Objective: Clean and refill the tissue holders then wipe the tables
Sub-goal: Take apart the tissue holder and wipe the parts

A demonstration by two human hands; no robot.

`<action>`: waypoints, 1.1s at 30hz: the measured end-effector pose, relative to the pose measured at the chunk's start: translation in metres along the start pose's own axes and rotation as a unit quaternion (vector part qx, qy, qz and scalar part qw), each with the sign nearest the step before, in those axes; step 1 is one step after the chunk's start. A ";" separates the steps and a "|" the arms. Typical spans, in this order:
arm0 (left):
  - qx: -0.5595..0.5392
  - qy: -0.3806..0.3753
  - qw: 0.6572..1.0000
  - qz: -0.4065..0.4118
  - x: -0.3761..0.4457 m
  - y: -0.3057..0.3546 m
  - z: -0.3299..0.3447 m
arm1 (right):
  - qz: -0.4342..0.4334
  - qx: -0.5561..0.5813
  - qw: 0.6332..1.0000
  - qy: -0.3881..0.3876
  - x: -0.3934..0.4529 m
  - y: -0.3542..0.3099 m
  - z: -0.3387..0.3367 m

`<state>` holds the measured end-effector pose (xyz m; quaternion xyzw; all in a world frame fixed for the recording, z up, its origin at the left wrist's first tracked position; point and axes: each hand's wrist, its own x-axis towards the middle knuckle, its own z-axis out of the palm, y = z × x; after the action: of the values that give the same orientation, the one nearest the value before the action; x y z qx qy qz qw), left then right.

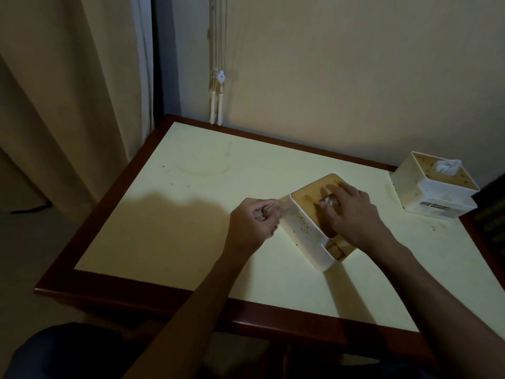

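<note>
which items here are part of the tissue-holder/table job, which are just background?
Job:
- near tissue holder, right hand on its top
- far tissue holder, tissue poking out
- table, speckled with crumbs
- left hand, curled beside the near holder

Background:
- curtain
- blind cords

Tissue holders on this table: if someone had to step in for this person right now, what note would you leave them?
Left hand: fingers curled against the left wall of the near tissue holder; whether its grip holds anything I cannot tell.
Right hand: lies on the holder's brown lid, fingers at the slot, where something pale shows.
Second tissue holder: far right of the table, a tissue sticking out of its top.
Done: nothing clearly. Both holders are speckled with dirt; the table has crumbs and a ring stain.
Left: clean and refill both holders, then wipe the table.
</note>
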<state>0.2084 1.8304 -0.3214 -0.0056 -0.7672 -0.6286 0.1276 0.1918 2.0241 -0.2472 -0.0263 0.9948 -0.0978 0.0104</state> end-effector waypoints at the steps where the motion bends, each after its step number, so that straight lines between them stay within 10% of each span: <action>1: 0.000 0.006 1.000 -0.002 -0.002 -0.001 0.001 | -0.010 0.006 1.000 -0.002 0.004 0.001 0.005; 9: -0.125 0.032 0.988 -0.084 -0.013 0.000 0.017 | -0.023 0.161 0.986 0.038 0.000 0.016 0.034; 33: -0.157 0.148 0.973 -0.087 -0.006 0.007 0.042 | -0.018 0.102 0.994 0.027 0.007 0.019 0.039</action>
<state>0.2070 1.8736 -0.3238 0.1345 -0.6291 -0.7436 0.1824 0.1851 2.0345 -0.2895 -0.0407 0.9789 -0.1995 -0.0156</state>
